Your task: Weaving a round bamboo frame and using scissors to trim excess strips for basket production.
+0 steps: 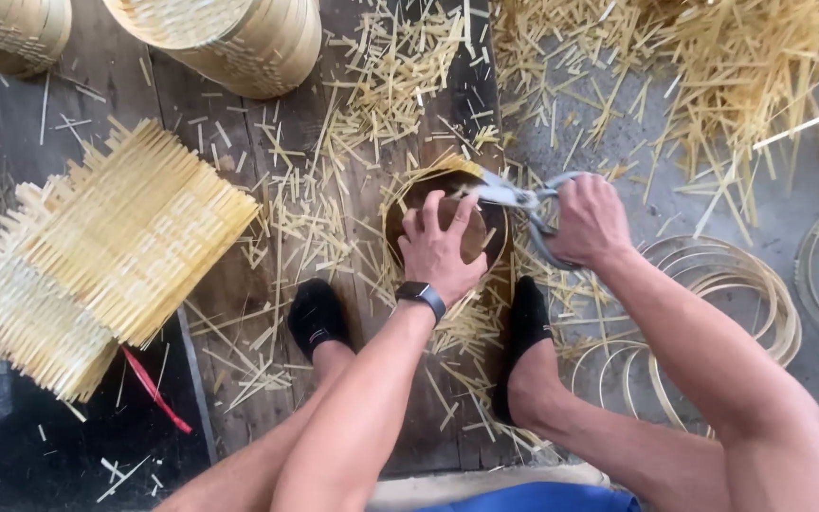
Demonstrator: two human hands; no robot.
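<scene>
My left hand (440, 245), with a dark watch on the wrist, presses flat on a round bamboo piece (428, 190) with a thin rim, lying on the wooden floor between my feet. My right hand (588, 220) grips the handles of metal shears (516, 197). The blades point left and meet the round piece's far rim, just beyond my left fingertips. Whether the blades are closed on a strip I cannot tell.
A stack of woven bamboo slat mats (97, 256) lies at the left, with a red ribbon (155, 391) under it. Round bamboo baskets (239, 38) stand at the top. Bamboo rings (760, 294) lie at the right. Cut bamboo slivers (713, 76) litter the floor.
</scene>
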